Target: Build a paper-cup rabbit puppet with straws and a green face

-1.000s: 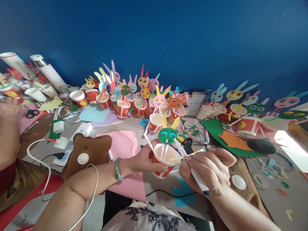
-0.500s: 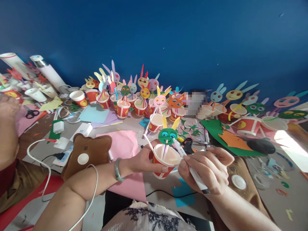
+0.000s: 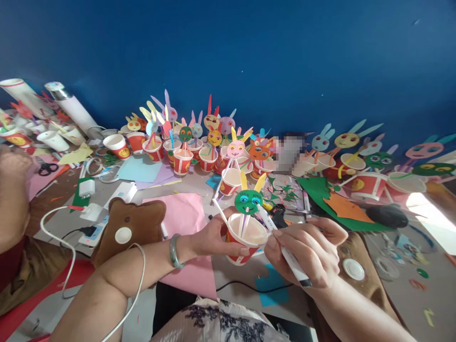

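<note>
My left hand (image 3: 217,240) is wrapped round a red and white paper cup (image 3: 242,259) with white straws standing in it. Over the cup's rim rises a green paper face (image 3: 245,203) with yellow ears, drawn blue eyes, black lashes and a small pink tongue. Pinched in my right hand (image 3: 302,254) is a white marker (image 3: 294,266), its black end pointing down toward me. The upper end of the marker reaches the right edge of the green face; its tip is too small to make out.
Several paper cups with rabbit faces (image 3: 235,149) line the blue wall. Pink paper (image 3: 181,213), a brown bear-shaped cushion (image 3: 137,221) and a power strip (image 3: 98,232) lie to the left. Green paper (image 3: 317,190) is at right. Another person's hand (image 3: 16,164) shows at far left.
Very little differs. My right hand and the marker have shifted very slightly by the green face; my left hand keeps the cup in place.
</note>
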A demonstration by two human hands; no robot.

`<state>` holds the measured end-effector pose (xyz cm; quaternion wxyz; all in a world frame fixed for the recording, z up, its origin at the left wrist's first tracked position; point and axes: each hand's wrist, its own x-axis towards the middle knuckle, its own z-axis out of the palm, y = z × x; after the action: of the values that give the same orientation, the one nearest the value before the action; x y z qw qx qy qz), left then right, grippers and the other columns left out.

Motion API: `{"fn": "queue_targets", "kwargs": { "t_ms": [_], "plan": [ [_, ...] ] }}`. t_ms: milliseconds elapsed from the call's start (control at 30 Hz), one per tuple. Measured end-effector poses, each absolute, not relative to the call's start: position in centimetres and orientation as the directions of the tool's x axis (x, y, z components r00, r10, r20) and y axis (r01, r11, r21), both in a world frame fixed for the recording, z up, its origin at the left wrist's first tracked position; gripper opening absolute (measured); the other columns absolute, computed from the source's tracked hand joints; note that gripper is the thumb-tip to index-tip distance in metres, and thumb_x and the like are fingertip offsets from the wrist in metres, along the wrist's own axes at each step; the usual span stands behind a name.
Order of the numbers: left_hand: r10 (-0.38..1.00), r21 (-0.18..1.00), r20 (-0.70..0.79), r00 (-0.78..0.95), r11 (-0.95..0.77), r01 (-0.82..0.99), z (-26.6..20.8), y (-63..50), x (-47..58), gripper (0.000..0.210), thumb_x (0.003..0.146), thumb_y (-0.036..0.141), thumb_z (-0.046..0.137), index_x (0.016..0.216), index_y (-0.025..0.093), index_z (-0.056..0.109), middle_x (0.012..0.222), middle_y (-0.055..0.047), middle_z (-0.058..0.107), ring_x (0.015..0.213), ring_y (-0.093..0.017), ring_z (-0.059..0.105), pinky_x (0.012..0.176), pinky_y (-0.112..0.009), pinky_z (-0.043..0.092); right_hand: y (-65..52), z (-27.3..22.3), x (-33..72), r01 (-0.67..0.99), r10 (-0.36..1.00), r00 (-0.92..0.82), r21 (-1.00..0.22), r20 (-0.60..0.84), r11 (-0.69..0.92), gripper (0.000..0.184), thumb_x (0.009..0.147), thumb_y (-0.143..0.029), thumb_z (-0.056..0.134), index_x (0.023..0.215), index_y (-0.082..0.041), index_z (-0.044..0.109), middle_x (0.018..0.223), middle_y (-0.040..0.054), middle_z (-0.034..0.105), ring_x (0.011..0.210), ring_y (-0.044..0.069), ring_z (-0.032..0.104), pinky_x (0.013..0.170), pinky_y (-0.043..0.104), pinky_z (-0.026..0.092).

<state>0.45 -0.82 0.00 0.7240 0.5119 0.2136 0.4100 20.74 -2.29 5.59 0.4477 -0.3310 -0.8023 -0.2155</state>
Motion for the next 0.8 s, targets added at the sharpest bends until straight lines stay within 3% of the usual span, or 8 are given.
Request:
{"fn": "queue_targets", "kwargs": {
  "t_ms": [133,800],
  "plan": [
    [0.817,0.927,0.082,0.571,0.148,-0.345,0.28,-0.84,0.44,0.066,0.06,0.038,0.093,0.114,0.017,0.059,0.105,-0.007,0.069,0.099,-0.022,0.065,0.093,-0.038,0.051,-1.97,6.2,20.76,0.669,0.244,-0.465,0.158,0.851,0.726,0.015,0.079,-0.018,0.069,0.085,-0.022,0.056,0.062,-0.0062,0.066,0.054,0.012,0.062,0.076,0.037,0.046],
    [0.822,0.925,0.11,0.558,0.121,-0.36,-0.01,-0.93,0.47,0.068,0.062,0.035,0.092,0.118,0.018,0.058,0.11,-0.007,0.069,0.103,-0.024,0.066,0.094,-0.038,0.051,-1.95,6.43,20.66,0.672,0.234,-0.471,0.174,0.85,0.72,0.014,0.079,-0.018,0.068,0.084,-0.022,0.055,0.058,-0.006,0.065,0.05,0.012,0.062,0.072,0.037,0.046]
  ]
}}
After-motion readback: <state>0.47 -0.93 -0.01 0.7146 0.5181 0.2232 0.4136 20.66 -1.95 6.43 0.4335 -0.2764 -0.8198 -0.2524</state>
